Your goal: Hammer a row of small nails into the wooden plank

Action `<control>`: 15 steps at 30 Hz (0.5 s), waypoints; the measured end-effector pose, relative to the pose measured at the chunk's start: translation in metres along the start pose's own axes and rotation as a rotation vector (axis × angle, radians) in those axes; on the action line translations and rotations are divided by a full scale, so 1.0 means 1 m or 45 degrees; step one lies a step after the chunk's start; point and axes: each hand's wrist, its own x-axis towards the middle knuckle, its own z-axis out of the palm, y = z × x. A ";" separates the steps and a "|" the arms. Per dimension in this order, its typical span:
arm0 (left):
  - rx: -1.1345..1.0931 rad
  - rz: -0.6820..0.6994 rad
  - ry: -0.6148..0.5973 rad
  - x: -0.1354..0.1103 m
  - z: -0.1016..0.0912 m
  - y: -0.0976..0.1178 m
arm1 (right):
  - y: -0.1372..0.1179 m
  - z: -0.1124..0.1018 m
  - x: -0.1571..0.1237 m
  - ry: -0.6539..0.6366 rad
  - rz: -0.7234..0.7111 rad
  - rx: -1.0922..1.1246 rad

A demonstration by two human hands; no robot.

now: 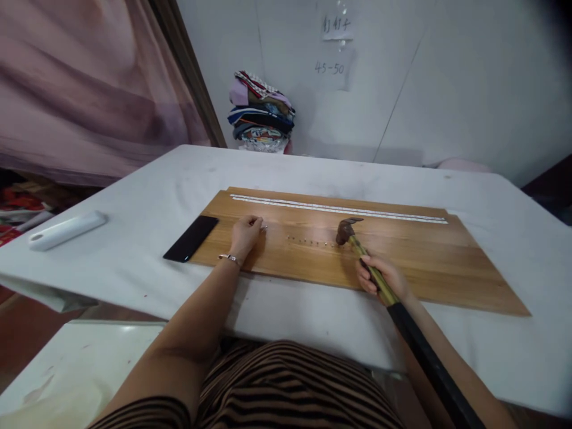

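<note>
Right hand (383,275) is gripping the hammer (353,233) mid-handle; left hand (245,233) is pinching a nail (264,227), risking struck fingers.

- One view only, from the wearer's head, facing forward and down across the table (134,250).
- The board (402,262) lies near, at arm's reach; the wall (447,89) closes the far side.
- The wearer's lap fills the bottom edge.
</note>
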 end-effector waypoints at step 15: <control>0.069 0.015 -0.010 -0.001 -0.001 0.004 | 0.000 0.001 -0.001 -0.017 -0.012 0.008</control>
